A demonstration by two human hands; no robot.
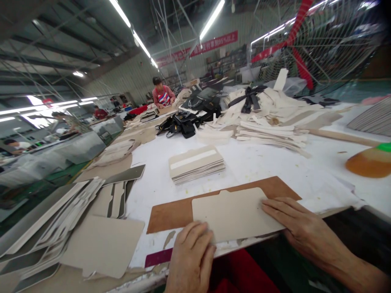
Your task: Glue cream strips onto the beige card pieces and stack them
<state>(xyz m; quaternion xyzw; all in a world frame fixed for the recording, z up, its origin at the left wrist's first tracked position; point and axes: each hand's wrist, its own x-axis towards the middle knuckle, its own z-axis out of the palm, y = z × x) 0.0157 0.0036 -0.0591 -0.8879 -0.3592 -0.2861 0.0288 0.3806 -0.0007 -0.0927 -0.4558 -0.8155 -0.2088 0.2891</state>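
Observation:
A beige panel [235,213] with rounded corners and a small tab on its far edge lies over a brown strip [166,215] near the table's front edge. My left hand [194,252] rests on the panel's near left corner, its fingers bent and close together, the fingertips on the surface. On the right side, my right hand [299,224] has its fingers laid along the panel's edge, stretched out, with the thumb hidden below. Beyond the brown strip sits a neat stack of beige pieces [197,162] with a white band across the top one.
Loose beige and dark panels [104,244] cover the table's left side. Black straps [183,122] and piled beige strips [271,134] lie farther back. An orange bottle [368,162] and a large fan [301,44] are at the right. A person [163,95] stands at the far end.

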